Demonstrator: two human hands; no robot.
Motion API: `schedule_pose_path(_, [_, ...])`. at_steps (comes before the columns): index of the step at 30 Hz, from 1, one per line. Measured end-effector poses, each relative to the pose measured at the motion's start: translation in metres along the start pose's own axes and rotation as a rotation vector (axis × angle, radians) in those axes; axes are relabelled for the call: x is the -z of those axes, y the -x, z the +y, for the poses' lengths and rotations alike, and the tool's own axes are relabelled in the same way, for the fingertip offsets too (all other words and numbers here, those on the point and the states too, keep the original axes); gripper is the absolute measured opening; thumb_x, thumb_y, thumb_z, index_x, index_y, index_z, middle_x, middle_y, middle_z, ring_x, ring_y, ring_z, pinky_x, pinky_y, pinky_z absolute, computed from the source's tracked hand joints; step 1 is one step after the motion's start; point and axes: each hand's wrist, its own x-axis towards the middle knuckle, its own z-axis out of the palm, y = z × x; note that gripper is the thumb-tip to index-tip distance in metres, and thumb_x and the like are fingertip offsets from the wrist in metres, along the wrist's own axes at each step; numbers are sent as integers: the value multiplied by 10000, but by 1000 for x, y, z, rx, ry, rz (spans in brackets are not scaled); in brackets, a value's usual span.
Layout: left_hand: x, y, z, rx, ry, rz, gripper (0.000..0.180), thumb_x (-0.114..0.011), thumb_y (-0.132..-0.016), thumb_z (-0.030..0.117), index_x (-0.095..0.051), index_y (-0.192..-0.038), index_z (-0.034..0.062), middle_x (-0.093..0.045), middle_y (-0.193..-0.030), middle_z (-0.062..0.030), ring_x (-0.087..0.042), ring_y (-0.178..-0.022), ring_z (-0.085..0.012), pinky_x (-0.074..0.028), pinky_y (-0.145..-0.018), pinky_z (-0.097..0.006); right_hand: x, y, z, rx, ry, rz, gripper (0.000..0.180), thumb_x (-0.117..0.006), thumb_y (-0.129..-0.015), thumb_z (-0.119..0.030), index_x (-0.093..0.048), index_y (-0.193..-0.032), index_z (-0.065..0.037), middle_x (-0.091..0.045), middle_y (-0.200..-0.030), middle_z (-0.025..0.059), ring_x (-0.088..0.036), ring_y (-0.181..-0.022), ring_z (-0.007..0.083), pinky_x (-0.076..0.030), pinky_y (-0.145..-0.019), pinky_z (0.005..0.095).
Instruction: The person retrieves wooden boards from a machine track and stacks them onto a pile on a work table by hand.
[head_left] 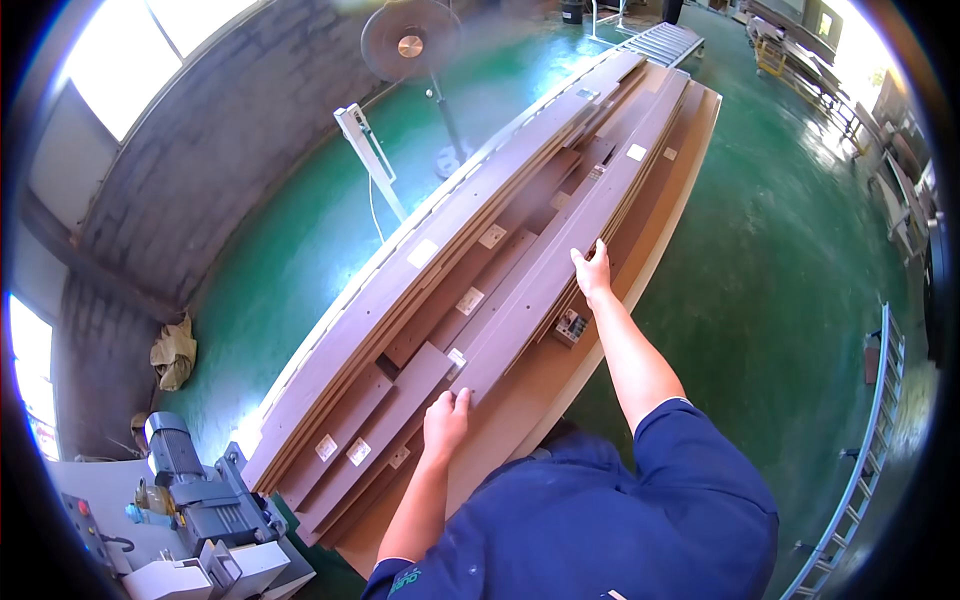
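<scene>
A long purplish-brown board (530,290) lies slantwise on top of a stack of similar boards. My left hand (446,424) grips it at its near end, with the thumb up and the fingers mostly hidden. Farther along, my right hand (594,270) is closed on the board's right edge, its fingers out of sight beneath. Several other boards lie lengthwise to the left, and some bear white square labels (470,300). Below the right edge, a small box (570,327) rests on the brown base sheet (520,400).
A grey motor machine (200,490) stands near left. Beyond the boards are a white upright stand (365,150) and a round fan (410,45). A roller conveyor (665,43) sits at the far end. A ladder-like metal frame (860,460) lies on the green floor (780,280) at right.
</scene>
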Motion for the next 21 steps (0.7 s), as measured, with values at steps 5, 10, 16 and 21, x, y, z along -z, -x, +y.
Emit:
schedule_pose_path(5, [-6,-9,10,17,-7,-27,450,-520,-943,399,-574,-838,-35,-641,-808,-251,-625,-807,-424,-479,-720,-470,0,-10,1,-10,0,6,783,-658,-854,-328,-276,-1464,-21,-406,-1432,223,-416,-1317,330,-349,-1082,392])
schedule_pose_path(10, [-14,-14,6,15,38,-9,439,-489,-962,393,-558,-880,-32,-649,-827,-239,-636,-819,-393,-480,-734,-451,-7,-22,15,48,2,41,732,-637,-872,-309,-304,-1437,16,-417,-1381,266,-431,-1282,379,-358,-1070,421])
schedule_pose_path(16, [-12,12,-31,35,627,-191,369,-461,-998,353,-589,-1058,12,-680,-922,-97,-638,-816,-166,-512,-743,-315,-20,-5,0,129,-162,-117,693,-649,-887,-285,-350,-1388,90,-505,-1346,196,-470,-1245,270,-377,-1034,374])
schedule_pose_path(21, [-15,74,-95,218,689,-175,362,-500,-982,349,-599,-1077,14,-670,-953,-90,-624,-829,-154,-508,-787,-302,10,-21,59,103,-195,-109,550,-626,-909,-254,-482,-1326,74,-577,-1250,182,-531,-1097,249,-398,-1001,382])
